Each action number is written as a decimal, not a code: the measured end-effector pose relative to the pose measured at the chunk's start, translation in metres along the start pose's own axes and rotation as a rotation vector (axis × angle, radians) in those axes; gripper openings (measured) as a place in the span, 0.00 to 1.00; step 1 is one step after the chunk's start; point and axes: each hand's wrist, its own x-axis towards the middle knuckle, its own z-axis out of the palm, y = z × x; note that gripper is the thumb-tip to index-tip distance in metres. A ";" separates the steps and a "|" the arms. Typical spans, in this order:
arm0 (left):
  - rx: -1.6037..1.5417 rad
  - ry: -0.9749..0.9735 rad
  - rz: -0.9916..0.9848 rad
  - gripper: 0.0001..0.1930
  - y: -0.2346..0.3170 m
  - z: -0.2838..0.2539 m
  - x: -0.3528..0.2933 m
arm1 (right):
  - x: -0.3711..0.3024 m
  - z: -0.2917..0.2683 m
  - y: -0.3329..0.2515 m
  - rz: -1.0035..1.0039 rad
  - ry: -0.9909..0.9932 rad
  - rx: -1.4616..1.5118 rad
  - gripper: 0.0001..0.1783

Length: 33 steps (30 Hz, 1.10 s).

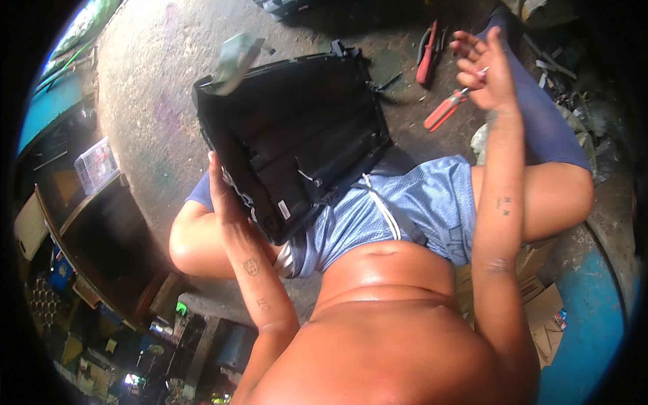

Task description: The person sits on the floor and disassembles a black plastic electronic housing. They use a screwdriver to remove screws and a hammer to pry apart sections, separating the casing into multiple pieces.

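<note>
A large black plastic casing [297, 128] leans tilted on my lap, its ribbed, hollow side facing me. My left hand [224, 192] grips its left edge, fingers pointing up along the side and partly hidden behind it. At the casing's upper left corner is a blurred, pale greenish piece [236, 64]; I cannot tell whether it is attached. My right hand [489, 71] is raised at the right, palm up, with its fingers curled round the thin shaft of a screwdriver. The screwdriver's red and grey handle [445, 111] points down and left from the hand.
Red-handled pliers [425, 61] lie on the concrete floor beyond the casing. Another dark object [287, 5] sits at the top edge. A white basket [96, 165] and a dark open box [111, 243] stand at left. Flattened cardboard [547, 317] lies at lower right.
</note>
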 end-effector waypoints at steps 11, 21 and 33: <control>0.394 0.329 0.205 0.35 0.013 -0.021 0.031 | -0.017 0.026 0.151 0.358 -0.108 -0.430 0.26; 0.157 0.160 0.160 0.35 0.012 -0.036 0.037 | -0.004 0.037 0.123 0.105 0.020 -0.871 0.12; 0.173 0.242 0.155 0.32 0.013 -0.046 0.039 | 0.007 0.001 0.129 0.272 0.204 -1.287 0.27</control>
